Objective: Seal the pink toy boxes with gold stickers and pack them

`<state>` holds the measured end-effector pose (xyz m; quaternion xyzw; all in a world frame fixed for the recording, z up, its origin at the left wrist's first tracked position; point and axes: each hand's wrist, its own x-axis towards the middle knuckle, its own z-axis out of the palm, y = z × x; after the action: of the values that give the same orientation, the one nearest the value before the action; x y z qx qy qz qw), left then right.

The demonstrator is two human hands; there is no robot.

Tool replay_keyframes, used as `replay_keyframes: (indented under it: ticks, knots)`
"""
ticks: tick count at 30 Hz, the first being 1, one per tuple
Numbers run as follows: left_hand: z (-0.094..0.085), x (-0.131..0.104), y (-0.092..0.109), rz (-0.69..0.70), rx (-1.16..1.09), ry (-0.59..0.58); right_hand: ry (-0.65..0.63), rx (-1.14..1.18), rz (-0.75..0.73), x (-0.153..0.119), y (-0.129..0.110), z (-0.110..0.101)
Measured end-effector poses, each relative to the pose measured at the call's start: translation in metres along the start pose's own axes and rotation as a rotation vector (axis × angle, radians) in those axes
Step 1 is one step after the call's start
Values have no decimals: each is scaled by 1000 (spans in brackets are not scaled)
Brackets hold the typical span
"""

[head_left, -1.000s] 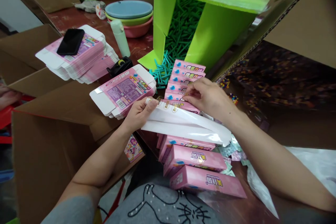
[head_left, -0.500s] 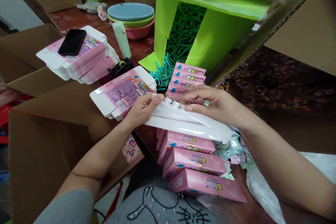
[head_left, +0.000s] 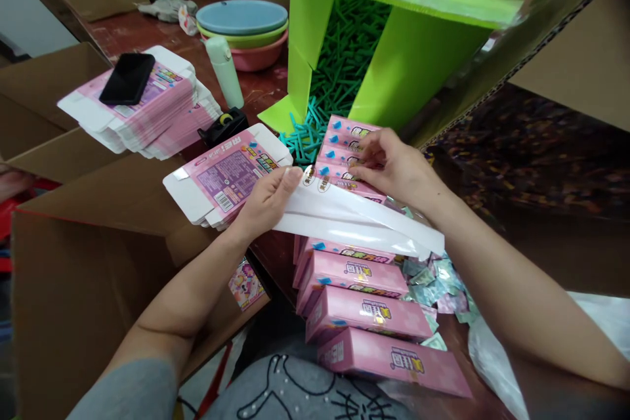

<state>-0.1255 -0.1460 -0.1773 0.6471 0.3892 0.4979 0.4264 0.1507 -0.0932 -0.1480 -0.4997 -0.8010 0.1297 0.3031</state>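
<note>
My left hand is closed on the end of a white strip of stickers, pinched under the thumb. Two round clear stickers with dark print show by the thumb; the strip's bare tail hangs to the right. My right hand is closed, thumb and fingertips together, over the far part of a row of pink boxes. A small sticker seems to be between those fingertips, mostly hidden. The strip crosses above the middle of the row and hides some boxes. Nearer boxes stand on edge, slightly fanned, toward my lap.
Flat pink cartons lie left, beside a black tape dispenser. A phone rests on another stack. Behind are a green bottle, basins and a green carton spilling green sticks. Small sachets lie right.
My right hand has left the strip and moved up and away, over the far pink boxes. Two stickers show on the strip instead of three. The strip's loose end has swung slightly right.
</note>
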Motion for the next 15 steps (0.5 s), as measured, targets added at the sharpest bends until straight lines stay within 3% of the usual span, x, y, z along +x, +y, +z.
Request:
replay_keyframes:
  ticks: [3,7,12,15]
  knots:
    - [2,3,-3,14,-2,55,20,-160,-85,-2,2,-1]
    - [5,10,-4,-1,5,52,-141,-261,-162,2,-1,-15]
    - [10,19,-2,-12,25,-21,-377,316,-124,3,-34,-33]
    - [13,24,-3,6,55,-46,-325,510,-31,0,-49,-33]
